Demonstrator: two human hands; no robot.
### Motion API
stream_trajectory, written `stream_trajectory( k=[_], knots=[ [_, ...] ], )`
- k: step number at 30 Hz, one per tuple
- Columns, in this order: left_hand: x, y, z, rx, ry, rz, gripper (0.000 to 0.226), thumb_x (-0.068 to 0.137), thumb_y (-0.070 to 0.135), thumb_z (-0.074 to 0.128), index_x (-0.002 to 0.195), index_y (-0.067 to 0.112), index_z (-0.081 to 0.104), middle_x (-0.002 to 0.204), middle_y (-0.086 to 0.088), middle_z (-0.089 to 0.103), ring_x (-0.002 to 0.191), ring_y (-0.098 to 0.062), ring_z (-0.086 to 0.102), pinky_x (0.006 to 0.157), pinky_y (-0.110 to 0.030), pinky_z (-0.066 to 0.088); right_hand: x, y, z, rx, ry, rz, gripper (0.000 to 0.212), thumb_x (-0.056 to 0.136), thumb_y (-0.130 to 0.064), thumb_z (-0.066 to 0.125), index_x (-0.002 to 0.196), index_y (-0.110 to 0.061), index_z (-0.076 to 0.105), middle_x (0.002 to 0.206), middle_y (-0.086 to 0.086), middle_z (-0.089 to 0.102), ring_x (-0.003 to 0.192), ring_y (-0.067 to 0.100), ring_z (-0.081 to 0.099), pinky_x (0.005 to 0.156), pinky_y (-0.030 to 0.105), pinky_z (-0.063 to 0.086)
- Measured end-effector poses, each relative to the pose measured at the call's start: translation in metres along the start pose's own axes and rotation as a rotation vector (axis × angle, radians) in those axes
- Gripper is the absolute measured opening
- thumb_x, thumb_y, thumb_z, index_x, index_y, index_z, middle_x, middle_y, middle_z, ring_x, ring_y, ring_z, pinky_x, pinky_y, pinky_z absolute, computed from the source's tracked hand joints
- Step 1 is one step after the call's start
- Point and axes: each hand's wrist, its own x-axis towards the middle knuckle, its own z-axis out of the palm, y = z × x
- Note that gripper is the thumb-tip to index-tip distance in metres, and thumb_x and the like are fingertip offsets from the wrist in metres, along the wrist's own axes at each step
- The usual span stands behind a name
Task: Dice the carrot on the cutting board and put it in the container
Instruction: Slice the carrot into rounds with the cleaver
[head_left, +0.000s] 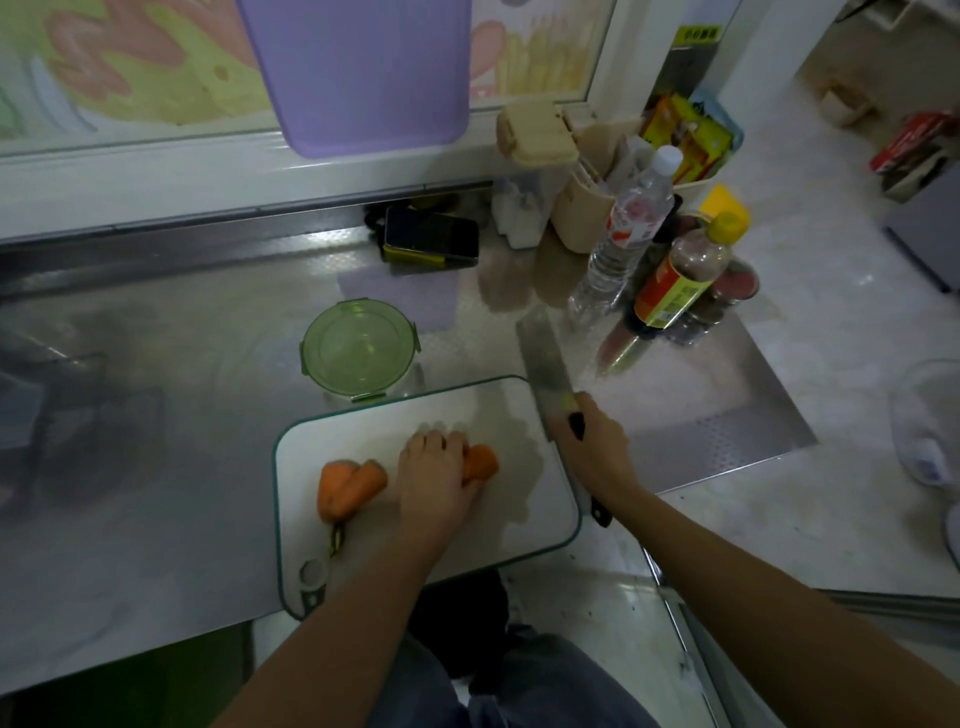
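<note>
On cutting board (519, 519), left hand (434, 478) curled over carrot piece (480, 462), right hand (592, 447) gripping knife (543, 364) alongside

bare forearms (337, 618), slate-blue trousers (530, 686).

lighting: dim, greyish indoor light; brightest at the patterned glass panel (130, 78) along the top and on the pale floor (831, 260) at right. glare: soft white patches on the steel counter (208, 312), with smeared reflections below the bottles (680, 270). shadows: faint, soft-edged grey on the cutting board (509, 499); near-black at lower left. focus: soft throughout, fine detail smeared. distortion: wide-angle, straight lines bend toward the edges.
</note>
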Motion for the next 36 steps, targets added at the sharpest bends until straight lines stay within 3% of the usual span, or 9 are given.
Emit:
stream_trajectory(
  k=[4, 7, 11, 16, 19, 24, 32, 36],
  knots=[
    [-0.005, 0.009, 0.010, -0.029, -0.018, 0.015, 0.057, 0.085, 0.050, 0.056, 0.132, 0.021, 0.042, 0.129, -0.006, 0.046, 0.121, -0.026, 0.040, 0.097, -0.035, 0.033, -0.020, 0.005, 0.014, -0.219, -0.130, -0.115, 0.004, 0.094, -0.022, 0.050, 0.093, -0.021, 0.046, 0.068, -0.003, 0.051, 0.060, 0.014, 0.051, 0.057, 0.028, 0.041],
    [-0.011, 0.005, 0.012, -0.015, -0.043, 0.020, 0.061, 0.083, 0.054, 0.058, 0.133, 0.021, 0.042, 0.130, -0.005, 0.046, 0.122, -0.027, 0.039, 0.098, -0.035, 0.033, -0.031, 0.005, 0.021, -0.336, -0.193, -0.132, 0.008, 0.093, -0.023, 0.048, 0.097, -0.017, 0.044, 0.070, 0.000, 0.050, 0.064, 0.021, 0.054, 0.061, 0.036, 0.048],
    [-0.018, -0.001, 0.010, -0.020, -0.068, 0.019, 0.066, 0.081, 0.053, 0.060, 0.136, 0.024, 0.039, 0.132, -0.005, 0.045, 0.124, -0.027, 0.038, 0.098, -0.036, 0.033, -0.040, 0.003, 0.030, -0.403, -0.251, -0.172, 0.018, 0.093, -0.027, 0.048, 0.105, -0.014, 0.045, 0.071, 0.002, 0.054, 0.065, 0.024, 0.057, 0.061, 0.036, 0.050],
    [-0.026, -0.002, 0.012, -0.042, -0.038, 0.024, 0.062, 0.082, 0.048, 0.060, 0.137, 0.025, 0.041, 0.130, -0.005, 0.045, 0.122, -0.026, 0.040, 0.097, -0.037, 0.035, -0.042, -0.002, 0.031, -0.422, -0.244, -0.179, 0.030, 0.099, -0.028, 0.044, 0.122, -0.010, 0.044, 0.099, 0.009, 0.063, 0.088, 0.026, 0.061, 0.064, 0.029, 0.038],
    [-0.027, -0.002, 0.014, -0.060, -0.021, -0.003, 0.055, 0.083, 0.046, 0.060, 0.133, 0.027, 0.046, 0.132, -0.002, 0.047, 0.121, -0.025, 0.042, 0.097, -0.037, 0.036, -0.043, -0.004, 0.025, -0.368, -0.238, -0.205, 0.026, 0.098, -0.025, 0.046, 0.119, -0.011, 0.045, 0.091, 0.009, 0.063, 0.081, 0.026, 0.062, 0.068, 0.034, 0.049],
    [-0.024, 0.008, 0.016, -0.124, 0.032, -0.028, 0.043, 0.084, 0.046, 0.061, 0.119, 0.023, 0.053, 0.133, -0.001, 0.048, 0.116, -0.025, 0.046, 0.093, -0.037, 0.037, -0.051, -0.007, 0.016, -0.397, -0.236, -0.261, 0.021, 0.096, -0.023, 0.047, 0.113, -0.011, 0.047, 0.085, 0.009, 0.063, 0.072, 0.024, 0.061, 0.066, 0.039, 0.052],
    [-0.026, 0.007, 0.020, -0.171, 0.101, 0.004, 0.033, 0.082, 0.037, 0.065, 0.111, 0.022, 0.061, 0.113, -0.002, 0.055, 0.104, -0.025, 0.053, 0.084, -0.037, 0.041, -0.048, -0.011, 0.013, -0.386, -0.173, -0.262, 0.018, 0.096, -0.022, 0.046, 0.111, -0.011, 0.048, 0.082, 0.008, 0.061, 0.068, 0.021, 0.056, 0.063, 0.037, 0.050],
    [-0.026, 0.006, 0.021, -0.199, 0.115, 0.016, 0.030, 0.081, 0.036, 0.067, 0.105, 0.019, 0.066, 0.108, -0.004, 0.060, 0.099, -0.027, 0.055, 0.084, -0.039, 0.045, -0.041, -0.010, 0.009, -0.462, -0.244, -0.258, 0.025, 0.097, -0.022, 0.045, 0.118, -0.010, 0.045, 0.079, 0.002, 0.054, 0.067, 0.020, 0.053, 0.061, 0.032, 0.046]
  ],
)
